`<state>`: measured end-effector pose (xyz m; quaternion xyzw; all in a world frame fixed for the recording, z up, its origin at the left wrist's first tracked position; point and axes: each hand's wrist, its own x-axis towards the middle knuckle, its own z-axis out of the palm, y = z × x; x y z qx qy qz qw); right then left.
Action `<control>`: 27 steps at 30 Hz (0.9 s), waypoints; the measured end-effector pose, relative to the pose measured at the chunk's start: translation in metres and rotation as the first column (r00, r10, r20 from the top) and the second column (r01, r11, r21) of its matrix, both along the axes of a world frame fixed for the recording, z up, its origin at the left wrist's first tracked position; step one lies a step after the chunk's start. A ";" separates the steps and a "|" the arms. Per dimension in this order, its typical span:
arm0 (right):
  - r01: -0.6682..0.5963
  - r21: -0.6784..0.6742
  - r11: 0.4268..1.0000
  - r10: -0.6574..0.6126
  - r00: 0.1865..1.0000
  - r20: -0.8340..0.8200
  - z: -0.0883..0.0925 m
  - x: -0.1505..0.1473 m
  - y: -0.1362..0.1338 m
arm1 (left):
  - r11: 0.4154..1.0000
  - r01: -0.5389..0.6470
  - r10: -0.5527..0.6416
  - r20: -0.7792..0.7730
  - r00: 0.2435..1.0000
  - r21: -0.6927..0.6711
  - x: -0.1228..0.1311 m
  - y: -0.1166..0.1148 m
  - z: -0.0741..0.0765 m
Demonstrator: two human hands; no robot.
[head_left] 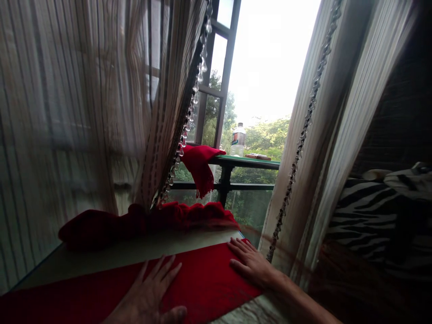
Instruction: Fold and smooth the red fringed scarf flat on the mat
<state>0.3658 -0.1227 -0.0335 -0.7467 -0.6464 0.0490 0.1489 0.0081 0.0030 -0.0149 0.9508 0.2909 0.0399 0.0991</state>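
A long piece of red cloth (205, 283) is spread flat across a pale tabletop (118, 256), running from the lower left to the right edge. My left hand (151, 288) rests on its middle with fingers spread. Near the cloth's right end my right hand (249, 261) lies flat, fingers stretched out and palm down. Neither hand grips anything. Along the far side of the table sits a bunched heap of red fabric (148, 220). Another red cloth with a fringed end, likely a scarf (200, 166), hangs over the railing beyond.
Sheer striped curtains with beaded trim hang at left (84, 112) and right (324, 135). A plastic bottle (238, 140) and a small flat object (258, 156) stand on the balcony railing (249, 162). Zebra-striped fabric (364, 216) lies in shadow at right.
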 end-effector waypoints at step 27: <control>-0.090 0.008 0.996 0.090 0.994 -0.061 0.013 -0.106 0.027 | 1.000 -0.008 0.008 0.005 1.000 -0.003 -0.003 -0.003 0.008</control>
